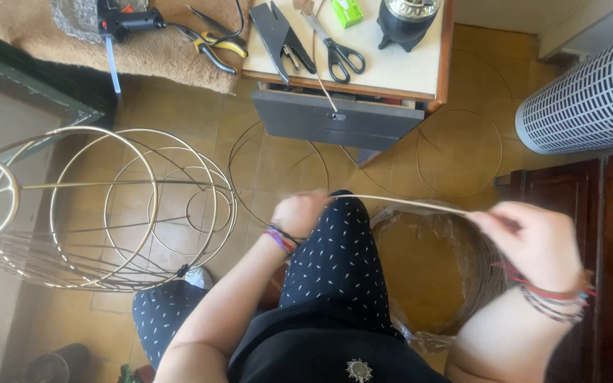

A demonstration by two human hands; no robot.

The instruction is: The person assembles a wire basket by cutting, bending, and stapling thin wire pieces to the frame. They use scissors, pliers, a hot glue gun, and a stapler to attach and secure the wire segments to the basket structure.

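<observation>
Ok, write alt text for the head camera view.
Seen from above, a seated person stretches a thin pale cane strand between left hand and right hand over the knees. A wire lampshade frame stands left; scissors lie on a table ahead.

A thin, pale rattan strand runs nearly level above the person's knee, stretched taut between the left hand and the right hand. It is slender, cream-coloured and faintly bowed, its ends hidden inside the closed fingers of each hand.
</observation>
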